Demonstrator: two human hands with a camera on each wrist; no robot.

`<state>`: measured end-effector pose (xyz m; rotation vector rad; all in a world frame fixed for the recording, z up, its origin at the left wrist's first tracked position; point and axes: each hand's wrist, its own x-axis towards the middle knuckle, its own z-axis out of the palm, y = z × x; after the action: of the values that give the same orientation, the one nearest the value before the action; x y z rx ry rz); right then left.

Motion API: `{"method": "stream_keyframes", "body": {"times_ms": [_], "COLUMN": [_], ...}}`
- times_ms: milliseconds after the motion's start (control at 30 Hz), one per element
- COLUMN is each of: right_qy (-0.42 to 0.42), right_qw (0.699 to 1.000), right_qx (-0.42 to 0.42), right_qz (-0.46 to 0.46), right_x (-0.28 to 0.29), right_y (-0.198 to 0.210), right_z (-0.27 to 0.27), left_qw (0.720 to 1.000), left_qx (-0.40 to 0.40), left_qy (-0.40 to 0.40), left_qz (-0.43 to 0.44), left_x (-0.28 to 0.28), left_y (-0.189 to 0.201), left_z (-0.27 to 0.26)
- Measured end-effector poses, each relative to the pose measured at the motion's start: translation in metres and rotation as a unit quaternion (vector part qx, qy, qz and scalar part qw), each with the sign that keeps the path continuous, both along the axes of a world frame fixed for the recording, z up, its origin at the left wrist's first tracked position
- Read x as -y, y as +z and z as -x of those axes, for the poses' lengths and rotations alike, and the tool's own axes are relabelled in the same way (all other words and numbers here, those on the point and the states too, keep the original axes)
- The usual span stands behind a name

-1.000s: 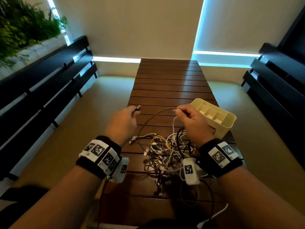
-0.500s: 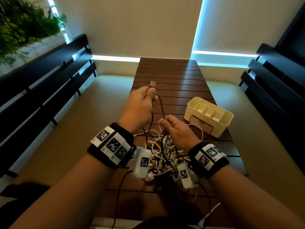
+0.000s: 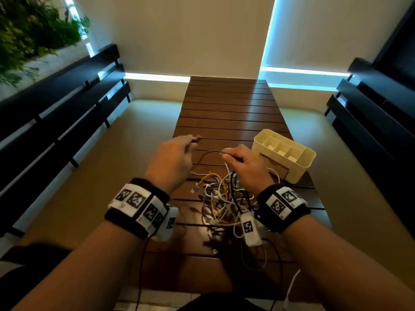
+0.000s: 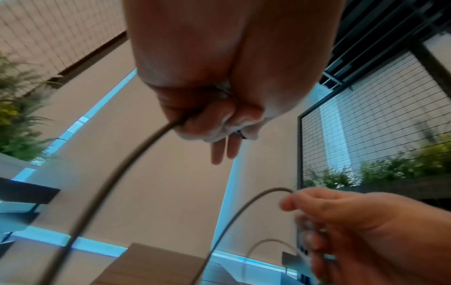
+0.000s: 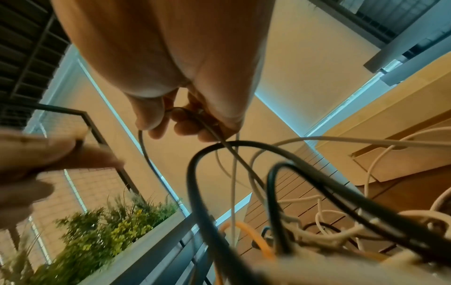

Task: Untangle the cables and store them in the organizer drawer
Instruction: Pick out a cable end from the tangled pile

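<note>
A tangle of white, black and orange cables (image 3: 224, 198) lies on the slatted wooden table (image 3: 229, 108), below and between my hands. My left hand (image 3: 173, 158) is raised above the table's left side and pinches the plug end of a thin dark cable (image 3: 203, 157). That same dark cable (image 4: 102, 192) loops across to my right hand (image 3: 243, 162), which pinches it a short way along, with white strands running under its palm. In the right wrist view the dark cable (image 5: 144, 150) leaves the thumb and fingers and drops into the tangle. The cream organizer (image 3: 285, 153) stands right of my right hand.
The organizer's top holds several open compartments, and its front drawer (image 3: 272, 164) looks slightly open. A white cable (image 3: 292, 286) hangs off the table's near right edge. Dark slatted benches (image 3: 56, 108) flank the table on both sides. Plants (image 3: 27, 34) sit at the far left.
My left hand has come down and swung left from its raised position with the plug. My right hand has risen and slid along the dark cable, so the hands are spread apart again.
</note>
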<state>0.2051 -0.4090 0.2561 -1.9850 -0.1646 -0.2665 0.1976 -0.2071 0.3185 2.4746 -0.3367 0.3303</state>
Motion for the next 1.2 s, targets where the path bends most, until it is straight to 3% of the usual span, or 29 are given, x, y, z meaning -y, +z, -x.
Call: {"method": "stream_keyframes", "body": {"times_ms": [100,200,300,500,567,700,767,900,1067,1200], "right_qy": [0.031,0.029,0.044,0.045,0.026,-0.024,-0.014,0.018,0.013,0.026], "right_qw": [0.999,0.998,0.999,0.994,0.996,1.0,1.0,0.998,0.995,0.997], "right_qx": [0.02,0.035,-0.001,-0.083,-0.075,-0.003,0.021,0.049,0.074,0.027], "right_qz": [0.019,0.04,0.022,0.056,0.036,-0.02,-0.013,0.046,0.065,0.067], "right_x": [-0.012,-0.015,-0.016,-0.013,-0.008,0.002,0.001,-0.009,-0.013,-0.006], "right_y": [0.006,0.015,0.014,-0.012,-0.008,0.016,0.024,0.024,0.019,0.012], "right_z": [-0.005,-0.006,0.0,0.011,0.012,0.007,0.004,0.004,0.001,0.007], "left_qw": [0.996,0.993,0.994,0.967,0.972,0.988,0.992,0.996,0.991,0.975], "left_qx": [-0.027,-0.08,-0.066,-0.022,-0.028,-0.145,-0.129,-0.004,-0.067,-0.066], "left_qy": [-0.087,-0.09,-0.082,-0.065,-0.059,-0.034,-0.011,-0.049,-0.112,-0.074], "left_qz": [0.023,0.005,0.018,0.244,0.224,0.032,-0.009,0.072,0.038,0.201], "left_x": [0.02,0.026,0.024,0.013,0.006,-0.01,-0.015,0.005,0.02,0.015], "left_y": [-0.006,-0.015,-0.006,0.033,0.04,0.02,0.008,0.011,-0.002,0.004], "left_z": [-0.002,-0.013,-0.015,-0.009,-0.007,-0.01,-0.007,0.006,-0.001,-0.006]}}
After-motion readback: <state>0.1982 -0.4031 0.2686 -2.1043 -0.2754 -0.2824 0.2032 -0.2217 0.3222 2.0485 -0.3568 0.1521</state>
